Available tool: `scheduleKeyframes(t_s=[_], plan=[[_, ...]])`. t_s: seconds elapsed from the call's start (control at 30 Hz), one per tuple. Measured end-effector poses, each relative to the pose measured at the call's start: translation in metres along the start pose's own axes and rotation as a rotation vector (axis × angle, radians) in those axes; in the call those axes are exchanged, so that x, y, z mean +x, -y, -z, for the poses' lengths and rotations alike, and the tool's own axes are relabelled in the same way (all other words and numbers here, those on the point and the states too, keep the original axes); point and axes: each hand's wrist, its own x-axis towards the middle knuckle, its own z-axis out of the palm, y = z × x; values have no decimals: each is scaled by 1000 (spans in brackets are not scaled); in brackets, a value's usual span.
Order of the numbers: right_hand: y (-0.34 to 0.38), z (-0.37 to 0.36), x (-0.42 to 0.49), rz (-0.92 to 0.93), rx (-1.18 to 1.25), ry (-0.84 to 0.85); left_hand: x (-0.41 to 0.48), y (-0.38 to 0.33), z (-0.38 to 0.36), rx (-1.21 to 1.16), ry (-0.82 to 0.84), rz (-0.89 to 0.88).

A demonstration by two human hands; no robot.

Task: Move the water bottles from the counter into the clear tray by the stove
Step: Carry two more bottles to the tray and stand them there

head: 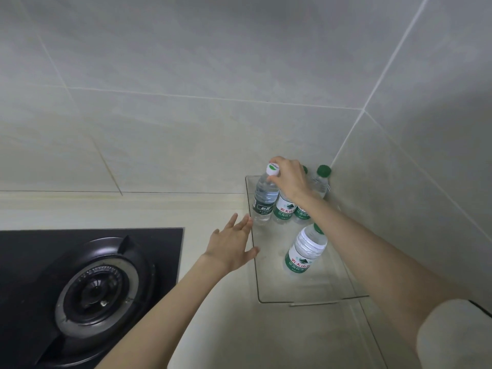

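Note:
A clear tray (306, 296) sits in the counter corner, right of the stove. My right hand (288, 177) grips the neck of a white-capped bottle with a dark label (263, 201), standing upright at the tray's far left. Beside it stand two green-labelled bottles (284, 209), partly hidden by my wrist. A green-capped bottle (320, 182) stands in the far corner. Nearer to me, another green-labelled bottle (303, 251) stands in the tray's middle. My left hand (234, 243) rests open against the tray's left wall, fingers spread.
A black gas stove (87, 283) with a round burner fills the lower left. Tiled walls (186, 102) meet in a corner right behind the tray. Pale counter (218, 328) runs between stove and tray.

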Motion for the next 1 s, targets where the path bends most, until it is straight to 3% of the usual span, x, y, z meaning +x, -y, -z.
scheduleKeyframes(t_s=[0.23,0.33,0.43,0.77,1.0], plan=[[-12,8,-5,60,-66,101,0,-4,2,24,20,22],[-10,26,-14,90,-8,238,-1,-6,4,52,22,31],[-10,51,-32,64,76,247,-3,-9,6,72,27,37],[-36,80,-120,-56,-300,422,-5,-13,11,117,66,43],[-51,63,-129,-62,-290,301,-6,-15,9,139,64,42]])
